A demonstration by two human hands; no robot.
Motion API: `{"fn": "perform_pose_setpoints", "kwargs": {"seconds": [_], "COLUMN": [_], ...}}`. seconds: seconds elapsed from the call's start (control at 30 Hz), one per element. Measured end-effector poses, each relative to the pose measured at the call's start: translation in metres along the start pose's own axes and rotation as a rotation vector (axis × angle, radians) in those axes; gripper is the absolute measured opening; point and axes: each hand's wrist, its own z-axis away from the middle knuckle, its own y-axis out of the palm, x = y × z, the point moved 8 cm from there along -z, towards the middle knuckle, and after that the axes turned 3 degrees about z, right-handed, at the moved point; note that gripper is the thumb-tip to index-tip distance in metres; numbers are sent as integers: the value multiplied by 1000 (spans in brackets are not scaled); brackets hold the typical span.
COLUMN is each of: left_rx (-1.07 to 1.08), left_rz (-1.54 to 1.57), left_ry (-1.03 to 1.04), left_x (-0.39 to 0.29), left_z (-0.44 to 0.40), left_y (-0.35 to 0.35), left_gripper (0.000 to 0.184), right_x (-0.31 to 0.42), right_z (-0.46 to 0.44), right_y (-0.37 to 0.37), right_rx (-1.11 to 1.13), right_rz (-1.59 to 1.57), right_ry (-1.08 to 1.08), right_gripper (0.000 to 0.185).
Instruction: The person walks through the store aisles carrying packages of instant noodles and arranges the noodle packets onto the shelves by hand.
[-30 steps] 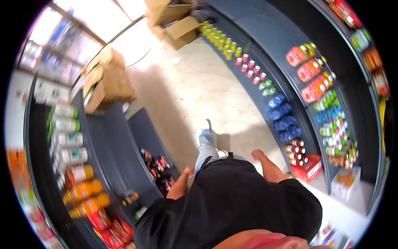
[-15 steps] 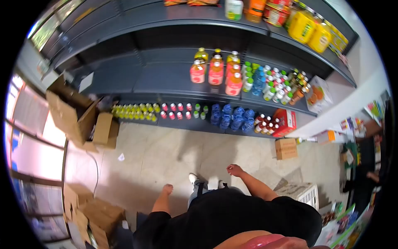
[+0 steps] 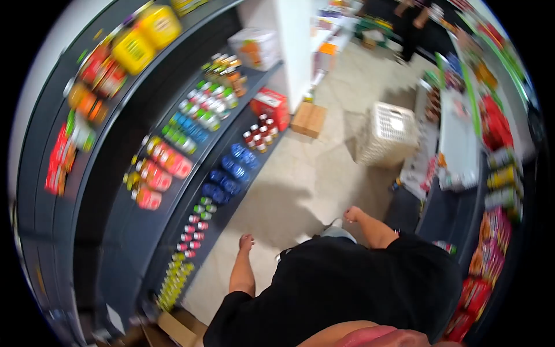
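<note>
My left hand (image 3: pixel 246 242) hangs over the floor beside the lower shelf, its fingers loosely curled and too small to read clearly. Nearest to it are small pink bottles (image 3: pixel 192 237) and dark blue bottles (image 3: pixel 222 184) on that shelf. On the other side of my body, my right hand (image 3: pixel 352 214) hangs low over the floor, near my shoe (image 3: pixel 337 222). Its fingers look bent, and whether they are closed is unclear. Neither hand touches a shelf or a product.
A woven white basket (image 3: pixel 386 136) and a brown carton (image 3: pixel 309 120) stand on the floor ahead. Shelves of drinks (image 3: pixel 167 156) line the left, snack shelves (image 3: pixel 491 243) the right. A person in dark clothes (image 3: pixel 410 26) stands at the far end.
The view has swung right, away from the windows and along the aisle. The drinks shelf now lies on the left, and the basket and the snack shelves have come into full view.
</note>
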Motion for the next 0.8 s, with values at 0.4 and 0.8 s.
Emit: {"fn": "perform_pose_setpoints", "kwargs": {"seconds": [0.4,0.8], "left_rx": [919,986], "left_rz": [-610,-1266], "left_ry": [840,240], "left_x": [-149,-206], "left_z": [81,18], "left_y": [413,550], "left_gripper": [33,28], "right_x": [-257,-348], "right_z": [52,182], "right_y": [20,66], "right_rx": [-110,-879], "right_rz": [-475,-1500], "right_ry": [285,466], "right_gripper": [30,14]}}
